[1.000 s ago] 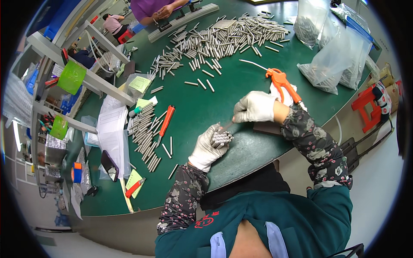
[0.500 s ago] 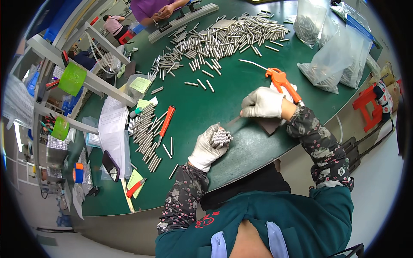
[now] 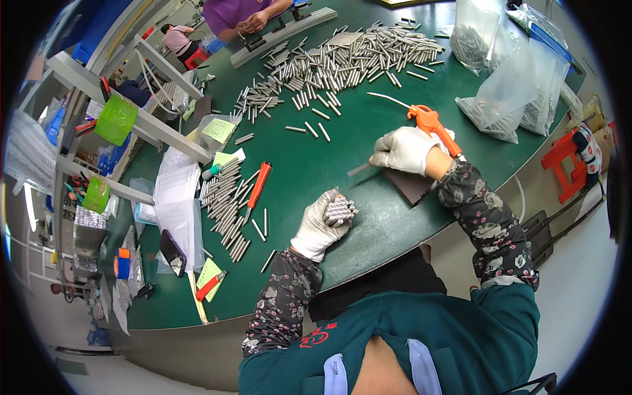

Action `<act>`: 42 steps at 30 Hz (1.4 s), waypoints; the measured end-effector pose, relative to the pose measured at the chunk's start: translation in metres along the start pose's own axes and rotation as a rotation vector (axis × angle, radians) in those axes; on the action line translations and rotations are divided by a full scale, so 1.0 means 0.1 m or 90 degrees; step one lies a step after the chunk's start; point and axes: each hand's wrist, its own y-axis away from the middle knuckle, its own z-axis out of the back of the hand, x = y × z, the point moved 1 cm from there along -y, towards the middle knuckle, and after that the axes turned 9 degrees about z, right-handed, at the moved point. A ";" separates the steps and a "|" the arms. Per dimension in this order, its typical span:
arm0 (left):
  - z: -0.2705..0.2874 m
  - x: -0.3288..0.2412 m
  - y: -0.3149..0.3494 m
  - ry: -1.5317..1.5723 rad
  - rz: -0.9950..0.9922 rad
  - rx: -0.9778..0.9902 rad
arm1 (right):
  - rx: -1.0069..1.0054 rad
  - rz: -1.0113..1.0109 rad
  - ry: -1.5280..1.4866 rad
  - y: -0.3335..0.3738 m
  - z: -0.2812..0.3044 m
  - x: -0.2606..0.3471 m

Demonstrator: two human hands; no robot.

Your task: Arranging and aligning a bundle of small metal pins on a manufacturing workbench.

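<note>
My gloved left hand [image 3: 316,227] is wrapped round a bundle of metal pins [image 3: 340,212], their ends turned up, close above the table's near edge. In the pinched fingers of my gloved right hand [image 3: 403,150] is a thin flat strip [image 3: 359,170], pointing left and apart from the bundle. Its exact kind I cannot make out. Under my right hand lies a dark flat block [image 3: 408,187]. Just beyond that hand is an orange air blow gun [image 3: 428,120] with a thin bent nozzle.
A large heap of loose pins [image 3: 355,56] covers the far table. More pins [image 3: 224,204] lie left, beside an orange box cutter [image 3: 259,187], papers [image 3: 176,191] and a phone [image 3: 172,253]. Plastic bags of pins [image 3: 503,99] stand right. A co-worker's hands [image 3: 253,23] are at the far side.
My right hand has drawn slightly up and away from the bundle, and the strip with it. The left hand stays in place around the pins.
</note>
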 end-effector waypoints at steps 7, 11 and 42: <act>0.04 0.06 0.01 0.057 0.008 0.000 | -0.069 0.061 0.240 0.03 -0.26 0.41; 0.02 0.07 -0.01 0.094 0.031 0.005 | -0.096 0.092 0.387 0.18 -0.35 0.58; 0.06 -0.11 -0.01 0.200 0.087 0.027 | -0.228 0.025 -0.481 0.29 -0.84 0.69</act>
